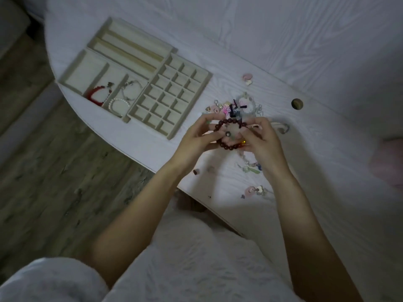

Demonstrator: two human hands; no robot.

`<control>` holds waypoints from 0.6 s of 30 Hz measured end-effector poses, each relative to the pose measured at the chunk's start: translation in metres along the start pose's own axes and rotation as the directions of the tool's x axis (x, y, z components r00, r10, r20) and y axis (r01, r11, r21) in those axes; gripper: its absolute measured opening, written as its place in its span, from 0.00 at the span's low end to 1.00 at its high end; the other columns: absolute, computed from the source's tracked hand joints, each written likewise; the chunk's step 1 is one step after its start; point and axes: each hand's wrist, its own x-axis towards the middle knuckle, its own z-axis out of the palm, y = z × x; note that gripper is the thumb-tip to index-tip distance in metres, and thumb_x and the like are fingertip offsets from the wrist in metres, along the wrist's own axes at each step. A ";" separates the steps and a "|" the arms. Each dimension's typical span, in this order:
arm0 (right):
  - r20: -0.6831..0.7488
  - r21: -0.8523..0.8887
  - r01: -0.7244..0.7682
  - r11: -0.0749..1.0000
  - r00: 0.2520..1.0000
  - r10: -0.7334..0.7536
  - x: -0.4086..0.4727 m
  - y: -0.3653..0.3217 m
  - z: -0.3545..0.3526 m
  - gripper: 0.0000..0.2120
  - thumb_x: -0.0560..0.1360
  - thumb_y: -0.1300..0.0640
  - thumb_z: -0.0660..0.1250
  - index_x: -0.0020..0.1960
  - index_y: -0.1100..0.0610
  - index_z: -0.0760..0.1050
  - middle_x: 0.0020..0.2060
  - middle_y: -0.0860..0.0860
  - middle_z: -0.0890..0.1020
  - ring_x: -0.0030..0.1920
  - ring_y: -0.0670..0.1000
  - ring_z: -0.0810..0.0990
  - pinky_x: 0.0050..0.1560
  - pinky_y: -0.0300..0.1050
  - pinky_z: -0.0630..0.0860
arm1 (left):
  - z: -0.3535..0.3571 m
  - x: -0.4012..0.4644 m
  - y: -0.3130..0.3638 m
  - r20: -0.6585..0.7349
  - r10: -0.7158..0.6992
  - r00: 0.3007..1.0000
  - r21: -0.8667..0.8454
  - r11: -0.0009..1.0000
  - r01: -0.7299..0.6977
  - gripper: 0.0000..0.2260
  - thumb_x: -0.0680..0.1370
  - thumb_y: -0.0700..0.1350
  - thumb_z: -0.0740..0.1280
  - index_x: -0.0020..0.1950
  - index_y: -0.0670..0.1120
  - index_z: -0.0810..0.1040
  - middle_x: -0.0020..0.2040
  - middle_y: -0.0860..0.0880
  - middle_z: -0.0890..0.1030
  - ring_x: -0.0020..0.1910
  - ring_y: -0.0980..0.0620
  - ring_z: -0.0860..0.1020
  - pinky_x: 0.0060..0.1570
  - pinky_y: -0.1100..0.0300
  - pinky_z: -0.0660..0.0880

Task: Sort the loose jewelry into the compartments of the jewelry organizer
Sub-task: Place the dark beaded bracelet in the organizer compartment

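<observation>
Head view, dark beaded bracelet (pixel 226 134) pinched between left hand (pixel 196 138), right hand (pixel 259 138), fingers seemingly gripping opposite sides

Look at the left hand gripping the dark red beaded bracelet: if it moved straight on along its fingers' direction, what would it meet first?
Probably the tangled pile of loose jewelry just beyond the left hand and dark red beaded bracelet; height above the table is unclear.

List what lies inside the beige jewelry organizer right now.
The beige jewelry organizer holds a red cord bracelet, a white pearl bracelet and a silvery chain bracelet. Its small square cells look empty; nothing covers them.
</observation>
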 end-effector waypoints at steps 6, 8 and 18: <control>0.317 -0.030 0.054 0.998 0.947 -0.042 0.048 -0.023 0.108 0.10 0.75 0.67 0.66 0.55 0.60 0.71 0.51 0.56 0.78 0.50 0.52 0.81 0.41 0.41 0.80 | -0.109 -0.009 0.027 -0.307 0.099 0.947 0.126 0.990 -0.063 0.15 0.77 0.32 0.65 0.61 0.46 0.77 0.51 0.43 0.77 0.48 0.50 0.81 0.49 0.59 0.78; 0.402 -0.066 0.097 0.993 0.913 -0.063 0.071 -0.022 0.151 0.11 0.75 0.68 0.66 0.55 0.60 0.70 0.52 0.58 0.77 0.51 0.54 0.80 0.41 0.39 0.79 | -0.148 -0.008 0.033 -0.377 0.131 0.917 0.169 0.983 -0.071 0.17 0.76 0.30 0.64 0.62 0.46 0.75 0.50 0.46 0.78 0.46 0.55 0.81 0.47 0.62 0.78; 0.348 -0.438 0.506 0.743 0.858 -0.379 0.174 -0.034 0.299 0.13 0.73 0.60 0.71 0.56 0.57 0.74 0.51 0.50 0.81 0.49 0.46 0.80 0.52 0.43 0.78 | -0.291 0.058 0.049 -0.618 0.421 0.664 0.621 0.779 0.084 0.12 0.75 0.42 0.71 0.57 0.45 0.75 0.49 0.55 0.79 0.38 0.65 0.79 0.41 0.68 0.77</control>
